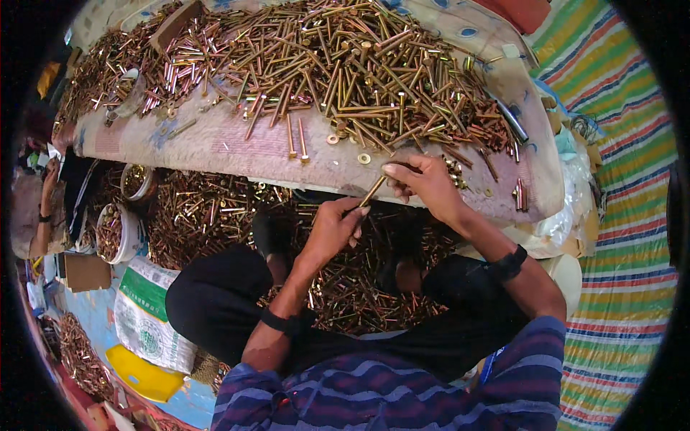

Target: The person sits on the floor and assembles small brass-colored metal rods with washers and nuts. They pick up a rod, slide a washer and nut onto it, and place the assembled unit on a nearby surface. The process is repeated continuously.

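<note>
Nearest, between my knees, lies a floor heap of bolts (215, 215). Above it my left hand (332, 230) pinches one bolt (372, 191) by its lower end, tilted up so my right hand (424, 183), fingers closed on its tip, can work it. Beyond, the surface (237, 154) carries the big pile (359, 65).

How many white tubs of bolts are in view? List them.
2: one tub under the board's left end, another tub just below-left of it. More may be hidden.

Bolt heap (359, 65) on padded bench (237, 151); loose washer (364, 158) near edge. White buckets (118, 233) w/ hardware, printed sack (147, 316), striped mat (618, 237) on floor.
</note>
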Motion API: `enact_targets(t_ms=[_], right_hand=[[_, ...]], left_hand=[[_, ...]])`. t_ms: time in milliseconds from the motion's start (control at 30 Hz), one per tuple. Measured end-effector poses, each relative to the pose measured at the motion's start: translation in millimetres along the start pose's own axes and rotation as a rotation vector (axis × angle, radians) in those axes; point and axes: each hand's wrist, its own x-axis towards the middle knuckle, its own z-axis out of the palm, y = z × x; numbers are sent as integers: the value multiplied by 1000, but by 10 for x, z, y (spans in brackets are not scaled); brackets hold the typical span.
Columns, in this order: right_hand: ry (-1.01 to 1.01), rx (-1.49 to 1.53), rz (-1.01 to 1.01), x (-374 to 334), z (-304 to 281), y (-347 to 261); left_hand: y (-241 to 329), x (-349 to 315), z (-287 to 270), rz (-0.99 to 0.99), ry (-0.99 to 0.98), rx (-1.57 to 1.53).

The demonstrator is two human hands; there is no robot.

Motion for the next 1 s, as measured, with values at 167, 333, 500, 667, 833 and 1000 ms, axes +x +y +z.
enact_targets(t_ms=[167, 333, 500, 667, 833, 1000], right_hand=[[35, 10, -48, -24, 75, 8], [18, 71, 11, -80, 113, -2], [-48, -163, -76, -168, 234, -35], [-148, -224, -77, -226, 120, -36], [44, -495, -239, -202, -522, -24], [334, -861, -284, -170, -1350, 176]], left_hand=[[11, -6, 15, 49, 48, -21], [65, -30, -15, 10, 16, -24], [112, -52, -11, 33, -14, -55], [141, -34, 22, 5, -6, -85], [133, -26, 37, 7, -15, -163], [50, 1, 43, -21, -30, -188]])
